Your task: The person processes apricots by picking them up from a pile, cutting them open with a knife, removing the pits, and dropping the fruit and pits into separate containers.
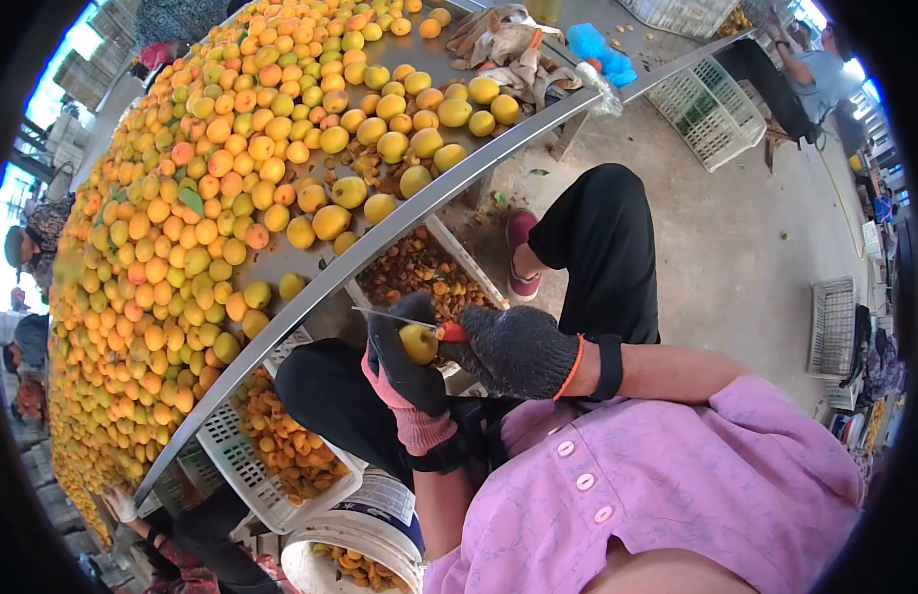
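My left hand [404, 374], in a dark-palmed glove with a pink cuff, is closed around a yellow-green apricot [418, 344]. A knife with a red handle [451, 333] is gripped in my gloved right hand [523, 351]. Its thin blade [387, 318] points left, passing by the top of the apricot and across the left glove's fingers. Both hands are together above my lap, just outside the metal table edge [380, 249]. Below and beyond them a crate [466, 259] holds brown pits and scraps.
A large heap of apricots [221, 168] covers the table on the left. A white crate of split apricots [290, 436] and a white bucket [325, 530] stand by my left leg. Cloths [513, 54] and a blue bag [599, 54] lie at the table's far corner. Other people sit around.
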Available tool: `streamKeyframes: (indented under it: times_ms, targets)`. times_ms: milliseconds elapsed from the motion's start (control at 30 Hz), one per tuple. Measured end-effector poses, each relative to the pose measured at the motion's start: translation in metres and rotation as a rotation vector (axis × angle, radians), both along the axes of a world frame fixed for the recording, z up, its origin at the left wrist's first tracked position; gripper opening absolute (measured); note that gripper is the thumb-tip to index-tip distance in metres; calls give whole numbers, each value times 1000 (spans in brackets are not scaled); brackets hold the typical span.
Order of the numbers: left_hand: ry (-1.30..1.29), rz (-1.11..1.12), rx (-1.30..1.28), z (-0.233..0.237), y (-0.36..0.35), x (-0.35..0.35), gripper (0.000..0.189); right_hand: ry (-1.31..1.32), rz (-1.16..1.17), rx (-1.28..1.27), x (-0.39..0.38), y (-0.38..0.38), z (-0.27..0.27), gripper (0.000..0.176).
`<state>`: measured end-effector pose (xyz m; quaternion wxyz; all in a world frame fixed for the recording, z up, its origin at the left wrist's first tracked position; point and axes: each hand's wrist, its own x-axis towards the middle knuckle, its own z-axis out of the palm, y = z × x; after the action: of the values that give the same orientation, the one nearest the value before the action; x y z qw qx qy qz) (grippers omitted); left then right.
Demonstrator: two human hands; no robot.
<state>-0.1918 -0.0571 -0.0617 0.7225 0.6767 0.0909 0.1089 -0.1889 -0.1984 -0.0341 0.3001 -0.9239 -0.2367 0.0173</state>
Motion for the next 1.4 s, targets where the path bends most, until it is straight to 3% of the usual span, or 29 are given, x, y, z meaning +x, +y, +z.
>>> streamKeyframes:
  times_ms: [100,133,200,233,300,433,500,633,733,800,833,933,1000,1133,1200,1233,1267,1333,1400]
  targets:
    - [46,75,-218,-22,13,2,41,101,63,-30,1,12,-7,30]
    - [59,87,-229,-25,14,1,41,115,73,-42,2,18,-8,30]
    - [139,337,-101,-28,12,4,55,185,92,17,6,31,-11,32]
    - [150,346,-107,-33,17,5,55,195,100,10,7,36,-16,32]
    - [192,386,-162,-42,24,6,52,173,88,237,9,45,-25,33]
    - [220,452,-371,-28,23,7,50,299,89,212,9,52,-24,34]
    - [210,534,-385,-28,25,8,47,135,127,61,4,57,-25,35]
    - [206,563,-426,-32,29,9,49,216,62,-77,3,66,-28,35]
    - [266,576,-477,-38,31,10,46,219,206,-216,11,63,-24,25]
    - [242,514,-504,-35,34,7,47,-54,365,-67,14,60,-38,27]
    - [226,514,-486,-34,33,6,47,-69,365,-48,14,62,-38,27]
    - [156,450,-444,-29,32,3,49,71,201,213,17,68,-31,33]
    - [220,314,-224,-26,35,-5,47,239,101,296,16,66,-26,31]
    - [130,448,-350,-8,22,-11,38,410,244,643,33,48,-3,31]
    - [-132,239,686,13,24,-11,42,1437,367,856,37,17,28,34]
    - [-306,219,1054,26,23,-10,55,674,523,699,29,7,32,30]
    - [-314,224,1073,26,21,-7,55,664,536,713,24,3,32,30]
    - [-451,371,1000,30,10,1,58,638,263,922,14,-5,32,32]
    - [-494,335,991,43,-3,4,54,487,180,892,5,-10,17,32]
